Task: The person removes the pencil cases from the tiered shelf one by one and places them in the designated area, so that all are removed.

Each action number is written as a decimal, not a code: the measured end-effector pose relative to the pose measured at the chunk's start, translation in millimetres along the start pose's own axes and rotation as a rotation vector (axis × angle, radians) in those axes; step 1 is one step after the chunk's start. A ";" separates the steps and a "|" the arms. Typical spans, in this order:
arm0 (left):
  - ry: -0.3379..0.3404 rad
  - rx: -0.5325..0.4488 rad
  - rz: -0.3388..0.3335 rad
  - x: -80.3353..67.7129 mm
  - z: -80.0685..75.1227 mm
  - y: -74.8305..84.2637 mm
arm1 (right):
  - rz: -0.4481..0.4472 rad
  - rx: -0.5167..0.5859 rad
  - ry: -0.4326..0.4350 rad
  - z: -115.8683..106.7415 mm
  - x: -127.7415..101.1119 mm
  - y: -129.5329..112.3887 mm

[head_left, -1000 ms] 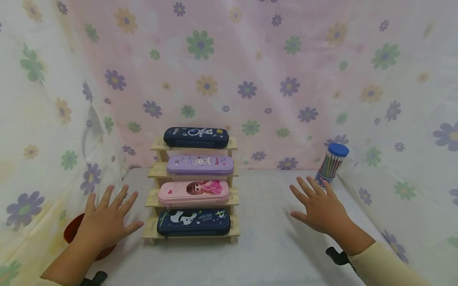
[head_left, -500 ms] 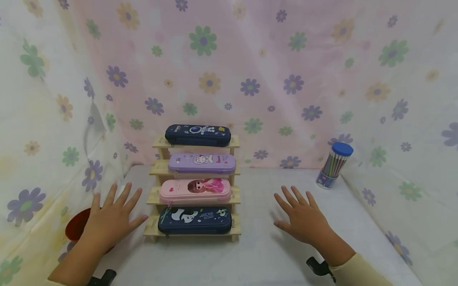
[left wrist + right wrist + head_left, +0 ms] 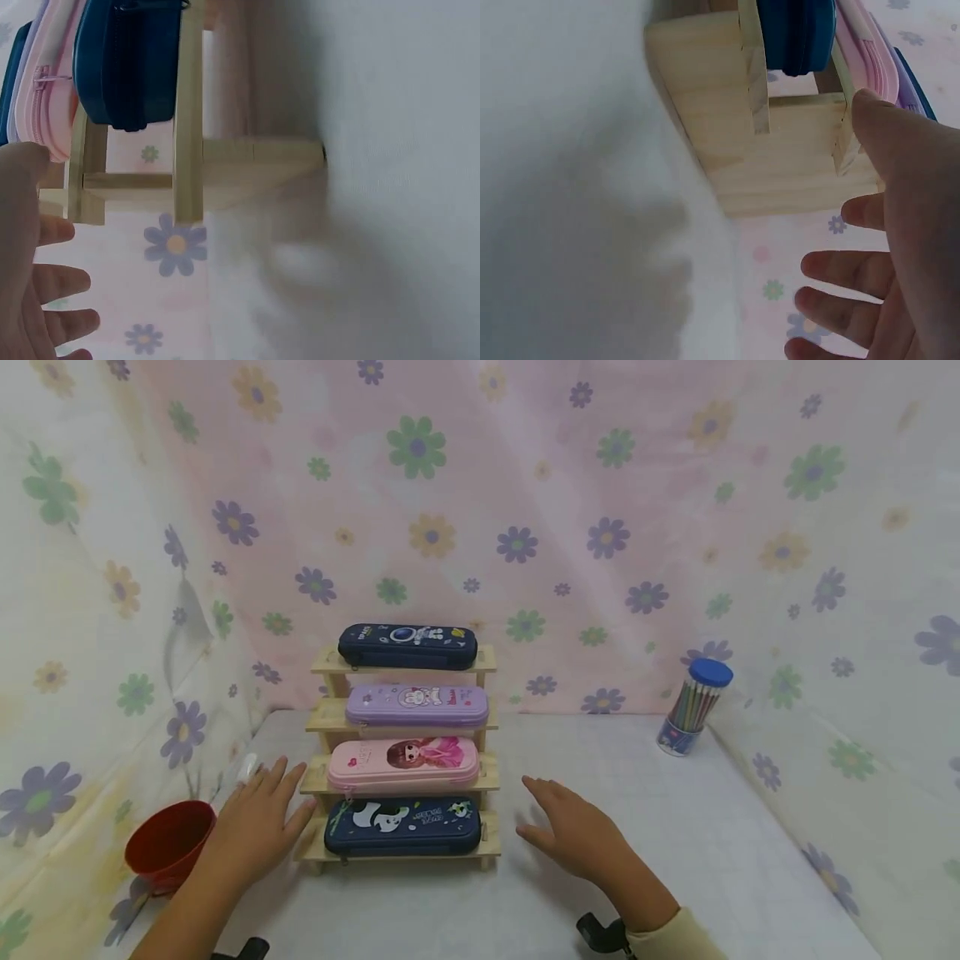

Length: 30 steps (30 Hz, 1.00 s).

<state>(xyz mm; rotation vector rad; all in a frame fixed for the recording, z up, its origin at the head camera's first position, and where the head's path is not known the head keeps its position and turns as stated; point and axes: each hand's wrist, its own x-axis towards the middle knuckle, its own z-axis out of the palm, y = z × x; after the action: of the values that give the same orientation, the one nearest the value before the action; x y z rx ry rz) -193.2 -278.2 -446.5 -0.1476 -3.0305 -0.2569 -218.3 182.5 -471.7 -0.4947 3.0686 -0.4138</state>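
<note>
A stepped wooden rack [image 3: 489, 843] stands on the table, bearing several zip pencil cases. From the top they are a navy astronaut case [image 3: 407, 647], a lilac case [image 3: 417, 705], a pink case with a doll picture [image 3: 403, 763] and a navy panda case [image 3: 402, 825]. My left hand [image 3: 258, 822] hovers at the rack's left side, fingers spread, thumb tip near the pink case [image 3: 56, 112]. To the rack's right my right hand [image 3: 581, 835] reaches inward with extended fingers. Neither hand holds anything.
A red bowl-like container [image 3: 168, 852] sits at the left, partly behind my left forearm. At the back right stands a tub of pencils [image 3: 690, 710] with a blue lid. Flowered cloth [image 3: 480, 527] walls the back and both sides.
Both hands have moved inward toward the rack, the right one coming farther to the left. More of the red container now shows. The pencil cases and rack have stayed in place.
</note>
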 end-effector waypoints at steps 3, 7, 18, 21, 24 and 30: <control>-0.008 -0.152 -0.040 3.6 7.0 1.2 | 0.013 0.055 0.017 3.1 1.1 -7.7; -0.045 -0.365 -0.099 9.2 15.4 6.3 | -0.002 0.131 0.058 6.1 1.4 -16.7; 0.017 -0.666 -0.117 11.4 35.4 17.9 | -0.107 0.295 0.168 18.1 -1.4 -44.0; 0.043 -0.712 -0.115 8.7 39.7 18.0 | -0.129 0.325 0.197 23.4 -2.4 -50.6; 0.024 -0.747 -0.149 6.0 43.7 18.7 | -0.139 0.355 0.213 28.8 -2.6 -56.3; 0.042 -0.845 -0.177 4.2 55.4 19.3 | -0.111 0.407 0.259 37.8 -0.5 -62.0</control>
<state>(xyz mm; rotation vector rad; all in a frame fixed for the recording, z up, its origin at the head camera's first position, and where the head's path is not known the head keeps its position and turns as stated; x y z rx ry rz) -200.2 -249.3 -497.3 0.0707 -2.6746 -1.4995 -197.0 116.2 -492.1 -0.6349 3.0652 -1.1588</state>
